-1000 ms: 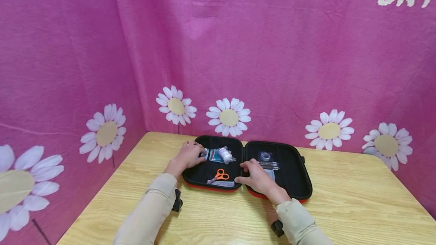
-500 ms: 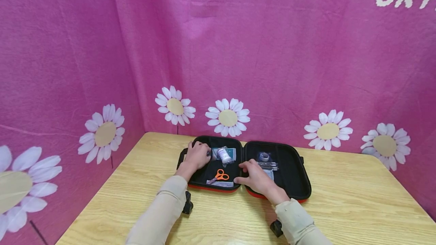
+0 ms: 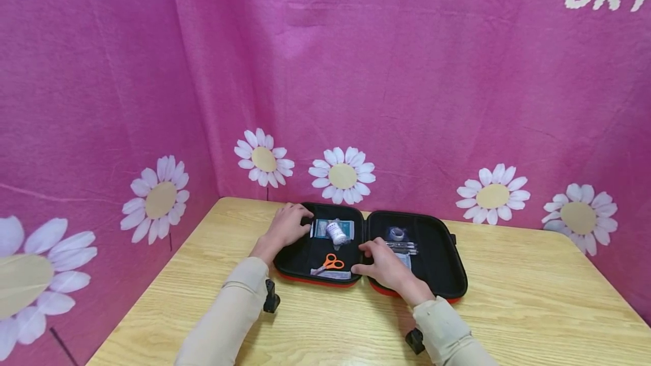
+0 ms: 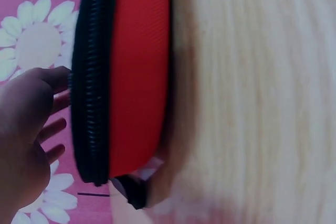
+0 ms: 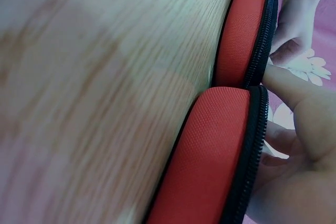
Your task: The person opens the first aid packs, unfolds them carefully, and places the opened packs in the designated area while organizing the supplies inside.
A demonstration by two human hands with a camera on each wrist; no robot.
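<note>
An unzipped red and black case (image 3: 438,258) lies spread open on the table, both halves facing up. My left hand (image 3: 286,228) is over the left half's outer rim, fingers loosely bent and apart, with nothing seen between them. Close to its fingertips a teal packet (image 3: 320,229) lies flat, under a white printed cylinder in clear wrap (image 3: 336,233). Orange-handled scissors (image 3: 333,262) rest on a pale packet (image 3: 331,275) nearer the front. My right hand (image 3: 386,267) rests across the fold between the halves, thumb toward the left half; its fingertips are partly hidden in the right wrist view.
In the right half sit a wrapped tape roll (image 3: 396,234), several slim wrapped sticks (image 3: 403,248) and a pale packet (image 3: 405,260), partly behind my right hand. The wooden table (image 3: 534,287) extends in front and right. A pink daisy-printed cloth (image 3: 417,100) hangs behind.
My left hand moved right over the teal packet, then back left to the rim. The packet's left end now shows, lying flat beneath the white cylinder. My right hand has stayed put.
</note>
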